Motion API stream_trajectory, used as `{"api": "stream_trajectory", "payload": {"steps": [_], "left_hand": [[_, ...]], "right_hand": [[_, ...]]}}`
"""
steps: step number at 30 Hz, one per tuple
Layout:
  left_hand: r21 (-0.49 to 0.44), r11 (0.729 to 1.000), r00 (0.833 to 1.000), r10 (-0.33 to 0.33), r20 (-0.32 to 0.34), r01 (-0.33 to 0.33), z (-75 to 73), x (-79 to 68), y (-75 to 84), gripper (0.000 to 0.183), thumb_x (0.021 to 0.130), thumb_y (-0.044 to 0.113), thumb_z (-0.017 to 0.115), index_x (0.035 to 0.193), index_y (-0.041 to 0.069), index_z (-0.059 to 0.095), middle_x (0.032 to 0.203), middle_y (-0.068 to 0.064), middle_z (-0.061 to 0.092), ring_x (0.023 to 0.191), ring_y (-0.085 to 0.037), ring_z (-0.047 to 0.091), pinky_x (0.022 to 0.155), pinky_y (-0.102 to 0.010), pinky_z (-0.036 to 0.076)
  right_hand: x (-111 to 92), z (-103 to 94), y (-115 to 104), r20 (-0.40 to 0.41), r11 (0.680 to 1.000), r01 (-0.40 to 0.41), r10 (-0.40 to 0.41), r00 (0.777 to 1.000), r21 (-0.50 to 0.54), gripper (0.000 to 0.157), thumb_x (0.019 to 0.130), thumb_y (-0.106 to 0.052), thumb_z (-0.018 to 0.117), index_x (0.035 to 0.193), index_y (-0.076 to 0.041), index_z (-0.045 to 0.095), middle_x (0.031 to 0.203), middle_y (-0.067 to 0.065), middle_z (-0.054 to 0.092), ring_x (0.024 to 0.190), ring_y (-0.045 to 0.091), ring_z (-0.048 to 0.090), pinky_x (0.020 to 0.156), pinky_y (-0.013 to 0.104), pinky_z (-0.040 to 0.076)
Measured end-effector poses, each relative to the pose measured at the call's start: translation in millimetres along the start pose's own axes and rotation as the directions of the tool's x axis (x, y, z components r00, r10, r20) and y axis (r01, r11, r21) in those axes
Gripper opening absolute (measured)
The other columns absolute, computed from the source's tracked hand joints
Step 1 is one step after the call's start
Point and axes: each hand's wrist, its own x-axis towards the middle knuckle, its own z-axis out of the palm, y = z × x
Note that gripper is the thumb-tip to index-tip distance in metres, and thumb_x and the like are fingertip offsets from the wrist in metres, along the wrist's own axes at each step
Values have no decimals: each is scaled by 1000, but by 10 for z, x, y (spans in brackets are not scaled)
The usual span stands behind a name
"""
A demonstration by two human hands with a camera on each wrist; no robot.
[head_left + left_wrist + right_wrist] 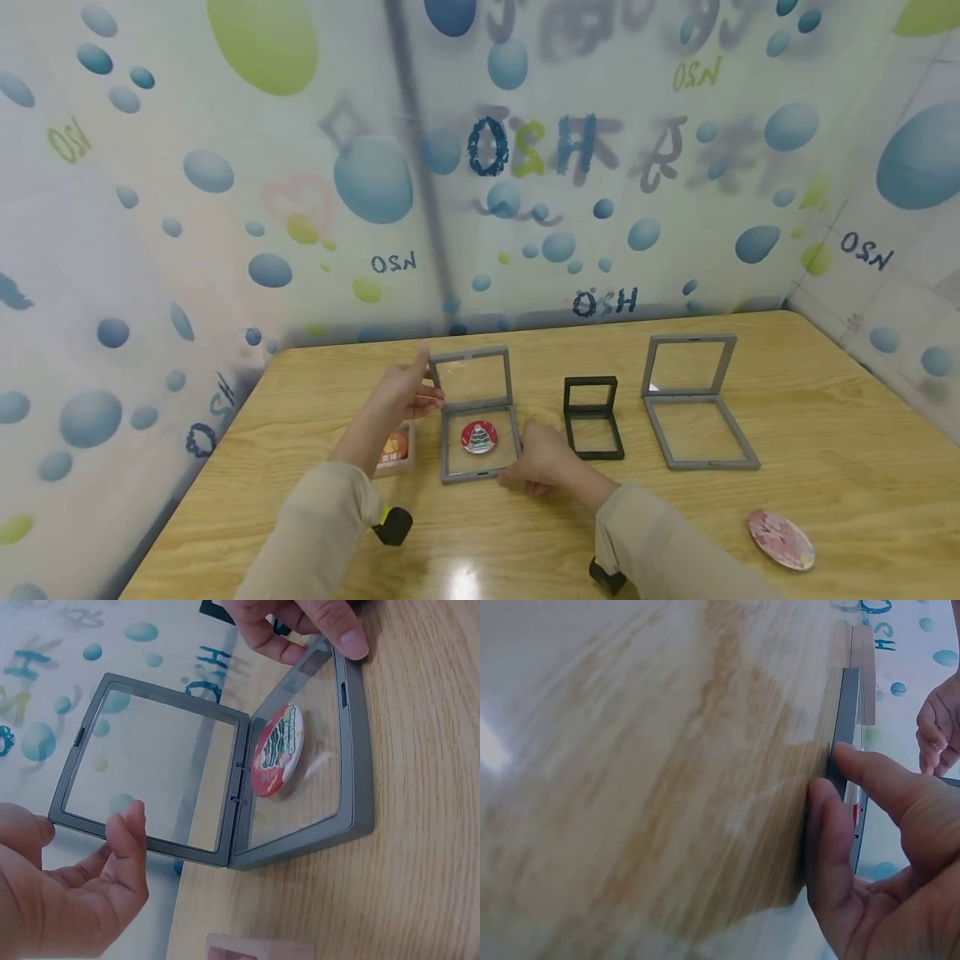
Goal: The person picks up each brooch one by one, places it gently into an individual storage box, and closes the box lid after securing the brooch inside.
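A grey display frame (477, 477) with clear film panes lies opened on the table, its lid (176, 696) raised at the hinge. On the base's film rests a round red badge (479, 437) with a Christmas tree print. My left hand (405, 390) holds the lid by its left side, thumb at the outer corner and fingers at the edge. At the base's front right corner, my right hand (542, 458) grips the rim between thumb and fingers. In the right wrist view the base shows edge-on, so most of the badge is hidden there.
A pale pink frame with an orange picture (394, 447) lies left, partly behind my left wrist. Right of my hands stand a small opened black frame (595, 455) and a larger opened grey frame (712, 464). A pink round badge (781, 540) lies front right. A printed curtain (525, 242) backs the table.
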Motion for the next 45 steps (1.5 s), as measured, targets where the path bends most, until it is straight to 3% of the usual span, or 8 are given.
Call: {"api": "stream_trajectory", "payload": {"steps": [11, 16, 20, 26, 32, 36, 41, 45], "left_hand": [[-118, 992, 998, -36, 42, 40, -12, -72, -29, 50, 95, 38, 40, 120, -5, 39, 87, -16, 57, 63, -16, 58, 54, -20, 45], [-94, 995, 997, -34, 69, 40, -27, -133, -79, 43, 95, 31, 42, 120, -3, 38, 96, -19, 57, 64, -15, 57, 55, -19, 45], [-64, 998, 995, -16, 99, 22, -39, -169, -153, 42, 95, 28, 44, 123, -2, 39, 91, -16, 58, 63, -13, 57, 55, -19, 44], [-1, 1000, 992, 11, 129, -11, -69, -226, -276, 41, 92, 24, 50, 123, -2, 45, 92, -14, 60, 62, -11, 56, 46, -17, 35], [-16, 1000, 990, 17, 140, -15, -63, -280, -377, 30, 89, 18, 56, 112, 0, 53, 85, -9, 59, 61, -10, 57, 42, -15, 28], [-42, 999, 987, 18, 159, -11, -56, -313, -431, 31, 87, 16, 58, 114, 0, 52, 80, -4, 57, 57, -8, 57, 40, -15, 27], [-44, 999, 985, 38, 168, -31, -43, -367, -479, 37, 86, 11, 60, 118, -2, 48, 87, -9, 60, 53, -6, 57, 39, -14, 29], [-39, 998, 983, 58, 175, -52, -31, -401, -512, 40, 85, 9, 60, 120, -3, 45, 82, -8, 59, 52, -6, 57, 39, -13, 31]], "right_hand": [[-12, -6, 5, -1, 1000, 11, -11, 1000, 29, 37, 64, -15, 81, 78, -1, 49, 55, 9, 55, 35, 13, 52, 37, 26, 46], [-12, -2, 16, 2, 999, 13, -14, 1000, 49, 35, 64, -14, 81, 75, -2, 50, 55, 9, 56, 36, 13, 52, 37, 26, 46], [-13, 2, 18, 5, 998, 16, -17, 1000, 54, 34, 64, -14, 81, 74, -2, 50, 53, 9, 56, 35, 12, 52, 37, 27, 46], [-10, 5, 24, 11, 998, 21, -22, 1000, 66, 34, 65, -13, 80, 75, -1, 49, 52, 9, 56, 36, 12, 53, 37, 27, 46], [-12, 5, 33, 3, 997, 39, -39, 999, 72, 30, 65, -11, 80, 71, 0, 53, 48, 8, 56, 34, 11, 52, 37, 27, 46], [-14, 5, 39, 1, 997, 38, -38, 999, 74, 30, 65, -11, 80, 70, -1, 52, 46, 7, 55, 33, 11, 51, 37, 27, 46], [-23, -6, 28, 6, 996, 32, -32, 999, 80, 32, 65, -10, 79, 75, -1, 50, 47, 7, 55, 34, 11, 51, 37, 27, 46], [-36, -9, 11, 6, 997, 36, -36, 999, 66, 33, 66, -8, 79, 77, 0, 49, 50, 7, 56, 35, 11, 52, 37, 26, 46]]}}
